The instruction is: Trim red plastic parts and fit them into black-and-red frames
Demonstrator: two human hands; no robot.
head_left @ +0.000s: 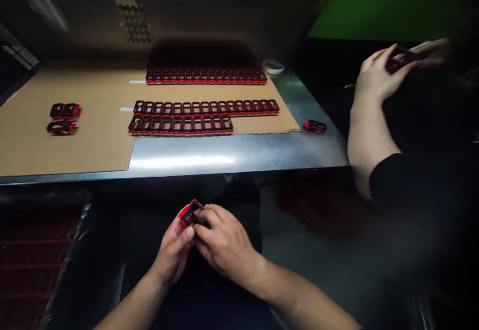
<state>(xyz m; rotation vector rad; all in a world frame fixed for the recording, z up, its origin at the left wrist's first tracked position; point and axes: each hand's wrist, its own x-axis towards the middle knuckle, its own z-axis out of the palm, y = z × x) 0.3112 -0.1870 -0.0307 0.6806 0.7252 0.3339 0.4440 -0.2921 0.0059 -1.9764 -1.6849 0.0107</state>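
Note:
In front of my body, below the table's front edge, I hold a small red and black rectangular frame part (193, 207) between both hands. My left hand (175, 250) grips its red side, with the thumb along the near edge. Fingers of my right hand (226, 242) are closed on the black inner side and partly hide it. Whether a separate small piece is in the right fingers I cannot make out. Similar red and black frames stand in a back row (205, 77), a middle row (205, 107) and a shorter front row (180, 125) on the cardboard.
Cardboard (97, 140) covers much of the metal table (239, 153). A few frames (63, 113) lie at left, one frame (315, 127) at right near a round white tub (273, 67). Below left is a lined crate (84, 220) of red parts. A co-worker's hand (377, 73) holds a dark part.

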